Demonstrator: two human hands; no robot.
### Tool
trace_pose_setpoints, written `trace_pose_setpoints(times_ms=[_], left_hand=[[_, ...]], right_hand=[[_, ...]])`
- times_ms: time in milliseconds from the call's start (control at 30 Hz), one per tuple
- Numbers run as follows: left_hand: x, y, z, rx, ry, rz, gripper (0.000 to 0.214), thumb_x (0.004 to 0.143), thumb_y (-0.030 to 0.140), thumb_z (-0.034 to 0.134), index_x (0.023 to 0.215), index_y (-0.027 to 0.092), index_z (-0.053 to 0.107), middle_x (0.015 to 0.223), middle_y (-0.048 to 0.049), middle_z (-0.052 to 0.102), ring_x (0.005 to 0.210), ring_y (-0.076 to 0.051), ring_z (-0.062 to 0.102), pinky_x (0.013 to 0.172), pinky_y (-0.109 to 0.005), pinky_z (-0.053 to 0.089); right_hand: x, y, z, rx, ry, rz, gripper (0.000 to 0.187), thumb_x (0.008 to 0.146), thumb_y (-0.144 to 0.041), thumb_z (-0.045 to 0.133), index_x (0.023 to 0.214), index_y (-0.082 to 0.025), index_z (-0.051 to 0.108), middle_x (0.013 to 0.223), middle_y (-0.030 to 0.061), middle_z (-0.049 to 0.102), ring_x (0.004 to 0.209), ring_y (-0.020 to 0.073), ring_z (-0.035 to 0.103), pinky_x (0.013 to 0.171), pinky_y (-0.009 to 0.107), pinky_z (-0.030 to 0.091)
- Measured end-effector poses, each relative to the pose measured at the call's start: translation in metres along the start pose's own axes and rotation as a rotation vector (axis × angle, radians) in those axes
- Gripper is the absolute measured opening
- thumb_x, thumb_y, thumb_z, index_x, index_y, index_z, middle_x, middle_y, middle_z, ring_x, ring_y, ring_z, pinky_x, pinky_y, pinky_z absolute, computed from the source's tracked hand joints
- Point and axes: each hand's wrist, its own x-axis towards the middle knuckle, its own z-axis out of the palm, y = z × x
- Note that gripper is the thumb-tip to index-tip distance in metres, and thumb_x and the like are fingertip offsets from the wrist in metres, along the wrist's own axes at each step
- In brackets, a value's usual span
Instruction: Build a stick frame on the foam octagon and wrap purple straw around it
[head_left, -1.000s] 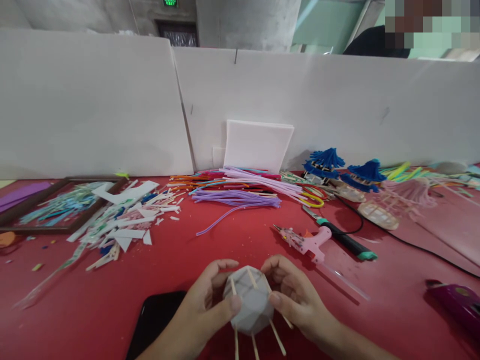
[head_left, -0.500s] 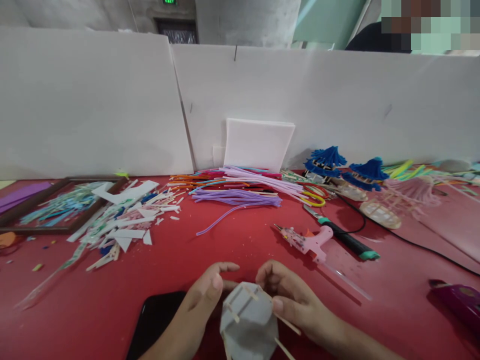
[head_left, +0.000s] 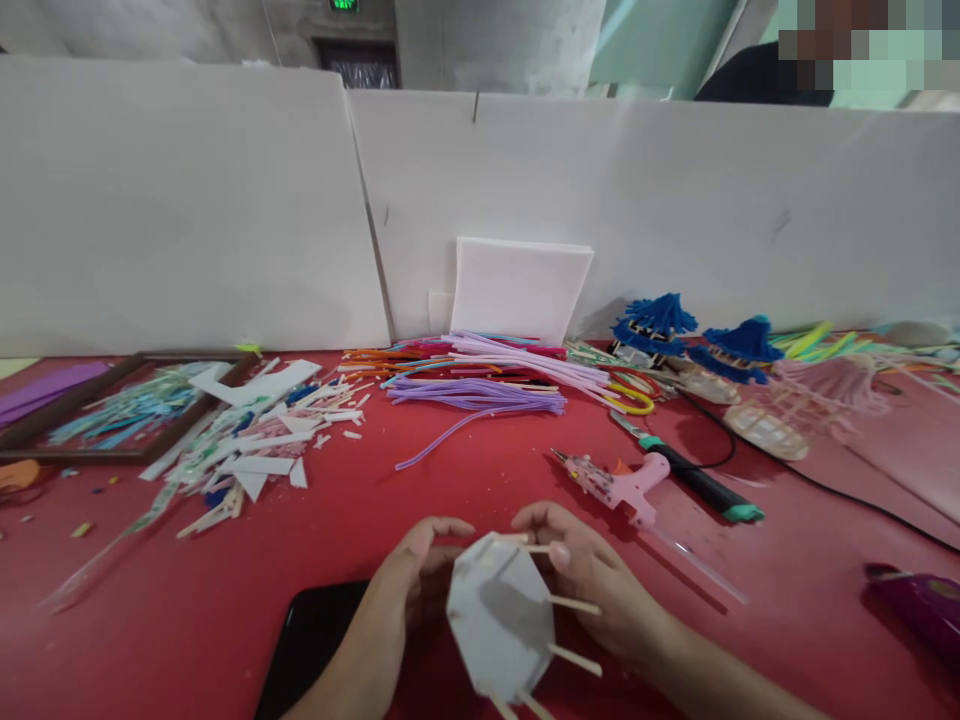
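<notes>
Right hand [head_left: 592, 575] holds a white many-sided panel [head_left: 499, 630] by its stick-lined edge over the red worktop [head_left: 465, 490]; the left hand [head_left: 397, 585] curves close alongside, its grip impossible to tell.

Clear lane on the table [head_left: 465, 490] straight ahead of the left hand [head_left: 401, 590], up to the purple stems [head_left: 480, 396], but a glue gun [head_left: 626, 487] blocks ahead-right of the right hand [head_left: 589, 570]!

Craft wkshp by the look: pink glue gun [head_left: 619, 487] beyond R hand [head_left: 592, 580], pipe cleaners [head_left: 480, 394] straight ahead, cut scraps [head_left: 259, 430] past L hand [head_left: 401, 590], EXIT sign [head_left: 343, 5] far behind.
</notes>
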Motion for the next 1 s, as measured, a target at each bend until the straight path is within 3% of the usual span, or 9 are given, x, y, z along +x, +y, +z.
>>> trace_pose_setpoints(times_ms=[100,167,300,433,567,767,1000], left_hand=[[0.0016,0.0026,0.0004,-0.049,0.050,0.023,0.050,0.072,0.064,0.054,0.098,0.021,0.058,0.092,-0.0078,0.073,0.083,-0.025,0.067,0.075,-0.037,0.048],[0.0019,0.0029,-0.0003,-0.049,0.092,-0.017,0.059,0.064,0.071,0.056,0.096,0.021,0.056,0.087,-0.0087,0.073,0.074,-0.026,0.068,0.067,-0.037,0.050],[-0.0003,0.0007,-0.0024,0.032,0.041,0.061,0.060,0.075,0.065,0.050,0.114,0.019,0.047,0.106,-0.0140,0.069,0.093,-0.027,0.066,0.081,-0.038,0.048],[-0.0001,-0.0024,-0.0028,0.081,-0.020,0.109,0.065,0.075,0.060,0.056,0.123,0.019,0.038,0.119,-0.0184,0.062,0.100,-0.030,0.063,0.080,-0.040,0.048],[0.0010,-0.0023,-0.0006,0.073,0.015,0.130,0.065,0.074,0.050,0.065,0.124,0.020,0.035,0.128,-0.0181,0.055,0.108,-0.028,0.059,0.091,-0.040,0.043],[-0.0002,0.0042,-0.0006,0.058,0.031,0.067,0.051,0.082,0.038,0.058,0.123,0.020,0.032,0.122,-0.0162,0.059,0.108,-0.026,0.059,0.095,-0.041,0.041],[-0.0005,0.0016,0.0003,0.119,-0.039,0.059,0.059,0.080,0.042,0.061,0.126,0.021,0.030,0.114,-0.0155,0.063,0.105,-0.027,0.061,0.094,-0.043,0.041]], right_hand=[[0.0034,-0.0023,-0.0021,0.080,0.095,0.000,0.044,0.066,-0.048,0.073,0.096,-0.021,0.054,0.091,0.0027,0.060,0.077,0.0168,0.059,0.070,0.030,0.045],[0.0049,-0.0031,-0.0032,0.102,0.126,-0.019,0.042,0.067,-0.044,0.074,0.097,-0.022,0.054,0.093,0.0028,0.060,0.078,0.0163,0.059,0.070,0.029,0.046],[0.0058,-0.0027,-0.0038,0.093,0.131,-0.070,0.038,0.072,-0.041,0.071,0.100,-0.023,0.053,0.098,0.0030,0.058,0.084,0.0158,0.059,0.071,0.029,0.048],[0.0041,-0.0028,-0.0012,0.079,0.136,-0.098,0.036,0.072,-0.040,0.071,0.099,-0.022,0.054,0.101,0.0032,0.055,0.086,0.0166,0.059,0.074,0.031,0.049],[0.0028,-0.0032,0.0004,0.081,0.158,-0.125,0.033,0.075,-0.039,0.069,0.099,-0.022,0.055,0.104,0.0042,0.055,0.089,0.0174,0.060,0.077,0.032,0.049],[0.0026,-0.0025,0.0008,0.069,0.171,-0.123,0.034,0.074,-0.040,0.070,0.099,-0.022,0.055,0.102,0.0056,0.059,0.094,0.0205,0.059,0.079,0.035,0.049],[-0.0019,-0.0017,-0.0012,-0.084,0.276,-0.225,0.037,0.075,-0.045,0.067,0.103,-0.024,0.053,0.105,0.0056,0.060,0.101,0.0212,0.056,0.087,0.036,0.045]])
